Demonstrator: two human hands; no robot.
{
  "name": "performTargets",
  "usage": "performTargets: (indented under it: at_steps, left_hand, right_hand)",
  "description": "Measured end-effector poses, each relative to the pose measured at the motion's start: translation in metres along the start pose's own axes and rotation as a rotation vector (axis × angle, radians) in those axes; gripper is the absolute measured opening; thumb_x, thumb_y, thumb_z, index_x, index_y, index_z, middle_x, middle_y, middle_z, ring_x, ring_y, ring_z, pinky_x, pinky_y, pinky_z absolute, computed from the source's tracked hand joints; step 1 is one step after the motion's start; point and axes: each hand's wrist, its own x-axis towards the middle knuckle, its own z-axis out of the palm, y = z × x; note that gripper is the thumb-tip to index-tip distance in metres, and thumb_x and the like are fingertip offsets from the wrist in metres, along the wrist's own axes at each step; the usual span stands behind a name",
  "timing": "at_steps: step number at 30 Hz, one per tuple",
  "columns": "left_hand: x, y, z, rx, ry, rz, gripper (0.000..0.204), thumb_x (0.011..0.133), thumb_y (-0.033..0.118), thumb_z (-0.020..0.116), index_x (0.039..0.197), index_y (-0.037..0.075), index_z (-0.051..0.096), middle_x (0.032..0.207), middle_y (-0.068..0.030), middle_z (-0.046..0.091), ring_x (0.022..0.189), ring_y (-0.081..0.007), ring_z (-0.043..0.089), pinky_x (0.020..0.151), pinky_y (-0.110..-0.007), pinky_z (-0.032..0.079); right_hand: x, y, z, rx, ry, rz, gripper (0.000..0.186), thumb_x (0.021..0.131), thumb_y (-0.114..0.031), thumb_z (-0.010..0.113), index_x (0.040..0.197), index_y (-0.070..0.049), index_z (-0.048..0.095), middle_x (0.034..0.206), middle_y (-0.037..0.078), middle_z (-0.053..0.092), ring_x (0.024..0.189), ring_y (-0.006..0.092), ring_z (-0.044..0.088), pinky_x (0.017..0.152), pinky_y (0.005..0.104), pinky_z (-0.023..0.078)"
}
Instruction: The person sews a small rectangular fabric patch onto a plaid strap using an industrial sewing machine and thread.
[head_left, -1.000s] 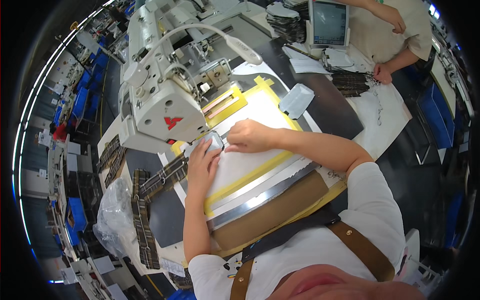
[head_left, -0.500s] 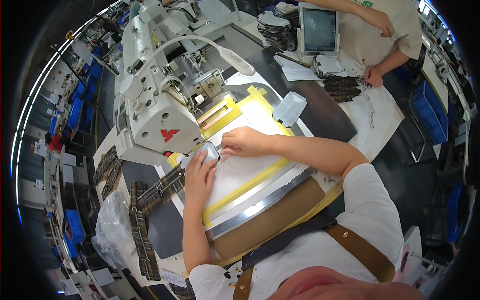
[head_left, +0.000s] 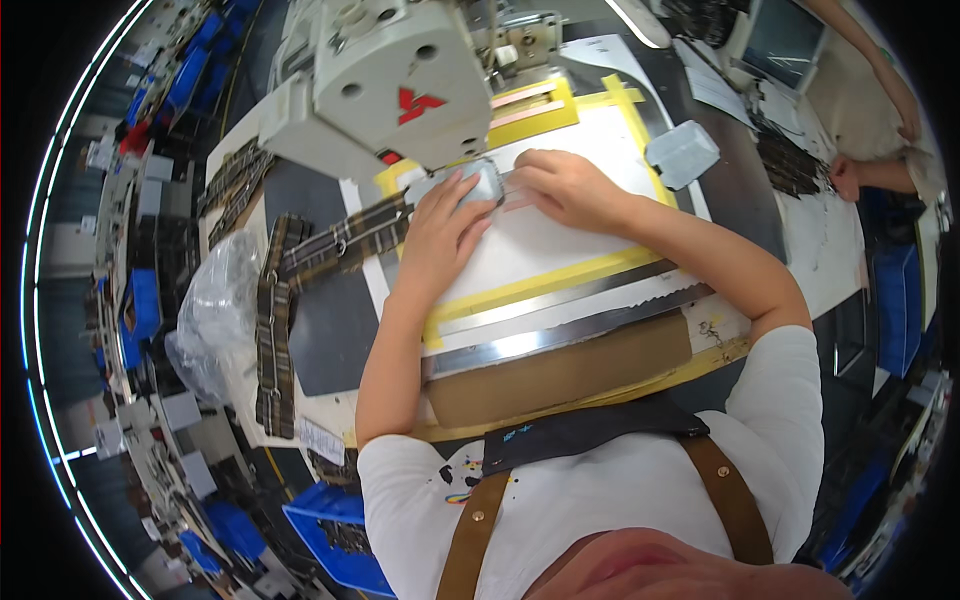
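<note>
left hand (head_left: 445,232): unclenched on grey piece (head_left: 488,183)
right hand (head_left: 568,192): curled, grip unclear
blue bin (head_left: 362,574): dark pieces (head_left: 345,537)
bag (head_left: 215,310): left edge of surface (head_left: 318,408)

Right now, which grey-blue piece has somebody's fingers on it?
The left one, near the white machine: the person's left grip rests on it. The other piece lies off to the right, by the yellow tape, untouched.

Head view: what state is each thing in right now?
Left hand: fingers extended over the grey pad
Right hand: fingers bent, grip unclear
Grey pad: partly covered by the left hand
Plaid strap beside the left hand: lying extended
Plastic bag: crumpled
Sewing machine: running or stopped, cannot tell
Screen: lit or not, cannot tell
Blue bin near the lower edge: open, dark things inside
</note>
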Motion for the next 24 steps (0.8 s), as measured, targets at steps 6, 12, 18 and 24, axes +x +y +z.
performTargets:
  at_steps: [6,12,18,24]
  left_hand:
    - [-0.004,-0.002,-0.002,0.02,-0.037,-0.011,0.023,0.098,0.02,0.07,0.12,0.013,0.074,0.149,-0.0072,0.061,0.145,-0.0339,0.05,0.117,-0.048,0.041]
    - [-0.003,0.0,0.0,0.008,-0.029,-0.013,0.023,0.098,0.019,0.07,0.12,0.013,0.073,0.148,-0.007,0.062,0.145,-0.0337,0.05,0.117,-0.048,0.04]
    - [0.0,-0.004,0.001,0.012,-0.012,-0.03,0.033,0.097,0.02,0.072,0.129,0.011,0.068,0.147,-0.0069,0.062,0.141,-0.0344,0.053,0.116,-0.047,0.042]
    - [0.007,-0.009,0.003,0.232,-0.068,0.064,0.047,0.09,0.03,0.078,0.132,0.012,0.067,0.148,-0.0028,0.06,0.134,-0.0307,0.055,0.112,-0.046,0.044]
  right_hand:
    - [0.006,-0.004,-0.001,0.006,-0.019,0.027,0.027,0.085,0.001,0.072,0.112,-0.003,0.071,0.112,0.01,0.069,0.109,0.032,0.065,0.093,0.0414,0.055]
    - [0.006,-0.001,0.0,-0.03,-0.079,-0.032,0.032,0.084,-0.005,0.077,0.115,-0.004,0.071,0.124,0.006,0.071,0.117,0.0282,0.063,0.102,0.043,0.051]
    - [0.004,0.001,0.001,-0.02,-0.135,0.025,0.037,0.088,-0.007,0.076,0.125,-0.006,0.072,0.13,0.005,0.071,0.121,0.0295,0.062,0.106,0.0436,0.049]
    - [0.001,0.004,0.002,-0.047,-0.151,0.013,0.037,0.089,-0.009,0.076,0.125,-0.006,0.07,0.134,0.004,0.069,0.123,0.0293,0.061,0.107,0.0442,0.049]
